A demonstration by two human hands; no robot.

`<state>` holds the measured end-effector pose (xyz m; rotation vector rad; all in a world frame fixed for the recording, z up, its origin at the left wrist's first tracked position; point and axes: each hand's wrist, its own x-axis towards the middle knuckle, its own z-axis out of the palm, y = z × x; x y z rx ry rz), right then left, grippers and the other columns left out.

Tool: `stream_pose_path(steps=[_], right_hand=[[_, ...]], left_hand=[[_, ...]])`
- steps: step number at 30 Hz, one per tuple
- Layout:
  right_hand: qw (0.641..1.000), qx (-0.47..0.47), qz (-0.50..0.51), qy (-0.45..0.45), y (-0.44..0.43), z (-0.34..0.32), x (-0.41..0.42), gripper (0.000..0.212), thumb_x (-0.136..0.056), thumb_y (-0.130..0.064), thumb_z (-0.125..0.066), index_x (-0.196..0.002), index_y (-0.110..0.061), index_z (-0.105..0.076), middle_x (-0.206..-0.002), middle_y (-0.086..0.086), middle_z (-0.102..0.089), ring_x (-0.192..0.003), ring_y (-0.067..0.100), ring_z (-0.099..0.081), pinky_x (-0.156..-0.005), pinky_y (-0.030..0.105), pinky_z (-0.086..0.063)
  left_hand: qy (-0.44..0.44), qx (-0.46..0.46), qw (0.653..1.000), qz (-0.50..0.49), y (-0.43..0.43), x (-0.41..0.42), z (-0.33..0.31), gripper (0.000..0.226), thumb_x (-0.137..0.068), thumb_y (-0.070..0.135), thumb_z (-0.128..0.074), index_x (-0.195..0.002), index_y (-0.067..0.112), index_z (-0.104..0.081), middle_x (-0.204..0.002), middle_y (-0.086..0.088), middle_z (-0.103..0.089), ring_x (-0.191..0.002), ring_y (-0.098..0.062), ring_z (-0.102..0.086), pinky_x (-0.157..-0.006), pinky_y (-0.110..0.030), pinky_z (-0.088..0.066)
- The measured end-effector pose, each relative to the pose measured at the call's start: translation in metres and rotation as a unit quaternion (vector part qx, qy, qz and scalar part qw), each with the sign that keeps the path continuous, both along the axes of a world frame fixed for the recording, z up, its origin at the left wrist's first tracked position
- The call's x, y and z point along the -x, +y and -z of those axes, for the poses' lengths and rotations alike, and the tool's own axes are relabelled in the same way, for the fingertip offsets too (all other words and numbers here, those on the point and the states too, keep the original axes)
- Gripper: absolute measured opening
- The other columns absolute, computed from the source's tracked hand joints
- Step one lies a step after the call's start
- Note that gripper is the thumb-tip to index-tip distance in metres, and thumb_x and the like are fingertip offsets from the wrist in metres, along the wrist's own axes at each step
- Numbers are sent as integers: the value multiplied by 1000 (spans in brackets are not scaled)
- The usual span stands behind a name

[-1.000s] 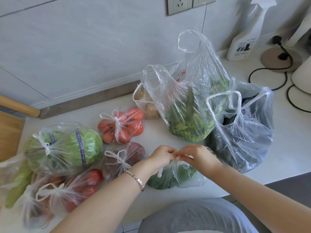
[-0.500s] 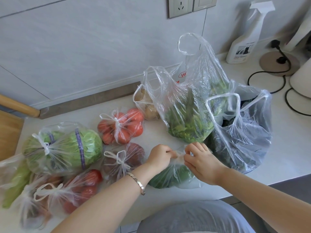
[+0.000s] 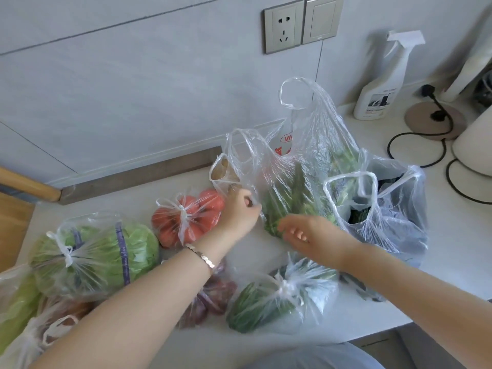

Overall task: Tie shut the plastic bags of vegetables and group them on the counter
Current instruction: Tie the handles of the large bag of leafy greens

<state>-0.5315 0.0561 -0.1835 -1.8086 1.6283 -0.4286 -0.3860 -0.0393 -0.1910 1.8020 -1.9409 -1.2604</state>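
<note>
A: What is seen of the hands?

B: The left hand [image 3: 241, 213], near the centre of the frame, is closed into a fist on the plastic of the open bag of leafy greens [image 3: 290, 187], at that bag's left edge. The right hand [image 3: 308, 234], just right of centre, is held loosely spread with fingers curled downward against the lower part of the same bag; whether plastic is pinched by it cannot be told. A bracelet [image 3: 201, 257] is worn on the left wrist.

A: Where are the tied bags found?

B: A knotted bag of green vegetables [image 3: 277, 302] is lying on the counter [image 3: 450, 235] at lower centre, below the right hand. A knotted bag of tomatoes [image 3: 186, 219] is placed left of centre, just beside the left hand. A knotted bag of cabbage [image 3: 98, 254] is seen at the left, and a bag of dark reddish produce [image 3: 210, 296] is partly hidden under the left forearm. More bags are crowded into the lower left corner.

A: And the untied ones?

B: The greens bag is standing with its handles up at upper centre. An open bag of dark greens [image 3: 386, 222] is touching it on the right, and a small bag of pale brown items [image 3: 223, 171] is tucked behind its left side.

A: Anything else?

B: A spray bottle [image 3: 380, 83] is standing at the upper right, by the wall.
</note>
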Motion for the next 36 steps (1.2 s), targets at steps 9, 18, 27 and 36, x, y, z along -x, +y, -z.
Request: stream_pose_path(steps=[9, 18, 27, 36], right_hand=[[950, 234, 198, 65, -142, -81, 65, 36, -83, -4, -53, -120, -7, -54, -120, 14, -53, -108, 27, -52, -95, 37, -42], [963, -2, 210, 169, -227, -55, 101, 58, -82, -25, -60, -133, -10, -36, -121, 14, -58, -120, 29, -47, -97, 38, -36], [979, -77, 173, -81, -160, -114, 60, 32, -86, -16, -46, -55, -11, -46, -49, 3, -36, -42, 19, -36, -47, 24, -31], [904, -210, -2, -372, -108, -147, 26, 21, -88, 5, -49, -102, 1, -64, -83, 4, -67, -57, 6, -59, -46, 13, -48]], left_hand=[[67, 159, 984, -38, -85, 42, -52, 21, -88, 15, -48, -106, 22, -57, -109, -2, -62, -90, -18, -56, -75, -24, -43], [246, 84, 939, -223, -82, 43, -69, 26, -89, 17, -59, -70, 14, -41, -76, -13, -65, -49, -14, -51, -46, -21, -45], [392, -37, 876, -279, -55, 18, -99, 21, -91, 9, -55, -71, 10, -62, -72, 3, -67, -55, -10, -61, -41, -18, -49], [297, 45, 952, 59, -27, -9, -115, 71, -74, -4, -70, -113, 50, -45, -105, 29, -57, -82, 2, -61, -55, -15, -49]])
